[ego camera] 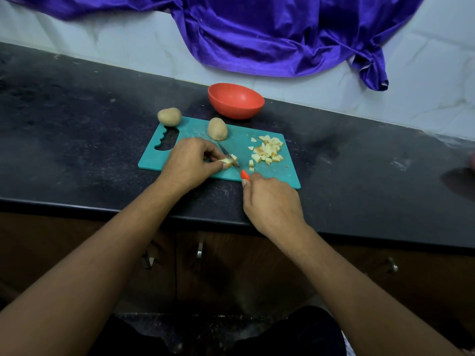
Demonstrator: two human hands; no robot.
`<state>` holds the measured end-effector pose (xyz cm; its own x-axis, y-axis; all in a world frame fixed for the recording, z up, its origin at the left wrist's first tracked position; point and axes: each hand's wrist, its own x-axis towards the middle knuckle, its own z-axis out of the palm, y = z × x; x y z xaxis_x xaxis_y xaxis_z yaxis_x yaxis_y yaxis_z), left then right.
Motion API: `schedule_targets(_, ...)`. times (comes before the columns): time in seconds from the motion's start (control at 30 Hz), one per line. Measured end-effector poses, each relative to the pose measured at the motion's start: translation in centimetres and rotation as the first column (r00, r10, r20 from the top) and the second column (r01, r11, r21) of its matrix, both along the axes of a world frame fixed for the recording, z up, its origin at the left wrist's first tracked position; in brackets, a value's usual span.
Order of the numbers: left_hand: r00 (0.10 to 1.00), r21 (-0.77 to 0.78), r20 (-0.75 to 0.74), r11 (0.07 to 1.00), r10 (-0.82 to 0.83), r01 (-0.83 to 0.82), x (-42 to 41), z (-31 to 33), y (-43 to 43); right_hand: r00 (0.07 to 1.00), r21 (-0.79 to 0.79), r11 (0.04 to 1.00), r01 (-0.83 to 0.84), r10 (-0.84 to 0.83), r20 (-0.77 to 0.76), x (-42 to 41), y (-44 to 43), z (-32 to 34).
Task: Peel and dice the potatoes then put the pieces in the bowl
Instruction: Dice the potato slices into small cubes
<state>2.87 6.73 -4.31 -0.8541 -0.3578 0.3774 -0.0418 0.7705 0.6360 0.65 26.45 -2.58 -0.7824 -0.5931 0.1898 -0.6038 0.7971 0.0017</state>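
Potato piece (229,161), partly cut, sits on the teal cutting board (195,127) near its front edge. Left hand (190,163) pins it, fingertips curled round it. Right hand (272,201) grips the knife (232,159) by its orange handle, fingers wrapped round it. The blade is angled away from the person and lies across the piece, just beside the left fingertips.

Diced pieces (268,150) are heaped on the right half of the board, with a few strays between the heap and the blade. Some cubes show skin.

Unpeeled potato (217,129) sits on the board's far side, behind the left hand. Second unpeeled potato (169,116) is at the board's far-left corner, by the handle cutout; can't tell if it rests on the board or the surface (77,124).

Red bowl (236,110) stands on the surface just beyond the board, near the white wall (424,86). Purple cloth (257,34) hangs over the wall.
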Motion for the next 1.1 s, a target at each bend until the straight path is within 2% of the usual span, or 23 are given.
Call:
schedule_targets(0.13,1.0,0.01,0.004,1.0,-0.003,0.003,0.0,0.0,0.0,1.0,0.017,1.0,-0.022,0.022,0.017,0.0,-0.1,0.2)
schedule_targets(0.6,1.0,0.014,0.002,1.0,0.006,-0.006,0.5,0.4,0.4,0.995,0.142,0.989,0.051,-0.062,0.075,0.1,-1.3,1.3)
schedule_targets(0.73,1.0,0.018,0.003,1.0,0.007,-0.007,0.6,0.3,0.3,0.985,0.028,0.994,0.105,-0.108,0.132,-0.4,-0.6,0.8)
schedule_targets(0.8,1.0,0.01,0.001,1.0,0.0,0.0,0.8,0.4,0.3,0.99,-0.012,0.995,0.103,-0.101,0.099,-0.4,-0.3,0.5)
schedule_targets(0.97,1.0,0.024,0.021,1.0,-0.008,0.007,0.8,0.5,0.2,1.0,-0.014,1.0,0.017,-0.017,0.023,0.0,0.1,0.1)
schedule_targets(1.1,1.0,0.017,0.014,1.0,-0.003,0.003,0.8,0.6,0.3,1.0,0.006,1.0,-0.015,0.015,0.026,-0.1,0.2,0.1)
